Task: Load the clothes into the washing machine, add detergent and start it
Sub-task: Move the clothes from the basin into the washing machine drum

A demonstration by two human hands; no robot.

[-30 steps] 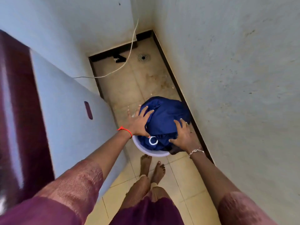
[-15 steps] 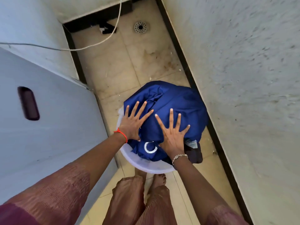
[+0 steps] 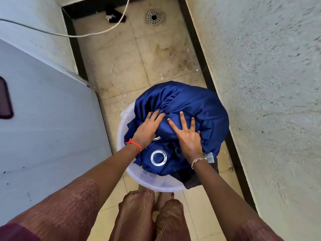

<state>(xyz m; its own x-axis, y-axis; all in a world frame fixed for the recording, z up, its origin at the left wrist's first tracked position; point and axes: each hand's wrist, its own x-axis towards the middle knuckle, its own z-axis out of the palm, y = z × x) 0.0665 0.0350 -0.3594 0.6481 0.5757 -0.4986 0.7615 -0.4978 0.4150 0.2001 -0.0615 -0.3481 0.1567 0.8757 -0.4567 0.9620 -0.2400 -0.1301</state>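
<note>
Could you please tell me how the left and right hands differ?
The left hand holds its fingers together, tips at a fold of the blue cloth; the right hand spreads its fingers flat. The left wears a red thread, the right a metal bracelet. Both touch the cloth.

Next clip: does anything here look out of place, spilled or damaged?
The blue cloth bulges above the white tub, and a dark garment hangs over its near-right rim. Brownish stains mark the floor tiles near the drain. Nothing looks broken.
</note>
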